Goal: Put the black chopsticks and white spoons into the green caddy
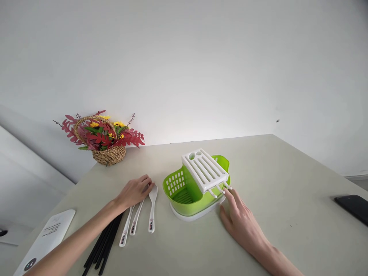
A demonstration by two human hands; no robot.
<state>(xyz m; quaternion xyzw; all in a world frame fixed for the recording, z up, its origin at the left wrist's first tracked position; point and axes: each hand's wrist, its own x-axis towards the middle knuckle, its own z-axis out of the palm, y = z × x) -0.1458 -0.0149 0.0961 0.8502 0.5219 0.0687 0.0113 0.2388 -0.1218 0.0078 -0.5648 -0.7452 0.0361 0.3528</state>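
Observation:
A green plastic cutlery basket (184, 191) stands on a white drip tray (198, 213) in the middle of the table. A white slotted insert (204, 169) lies tilted across its top. My right hand (240, 220) rests on the table at the basket's right side, fingertips touching the insert's lower pegs. My left hand (135, 190) lies palm down over the bowls of white spoons (151, 211), three of them side by side. Several black chopsticks (105, 243) lie under my left forearm.
A wicker basket of red and yellow artificial flowers (103, 140) sits at the back left by the wall. A white card (46, 239) lies at the front left edge. A black phone (354, 207) lies at the right edge.

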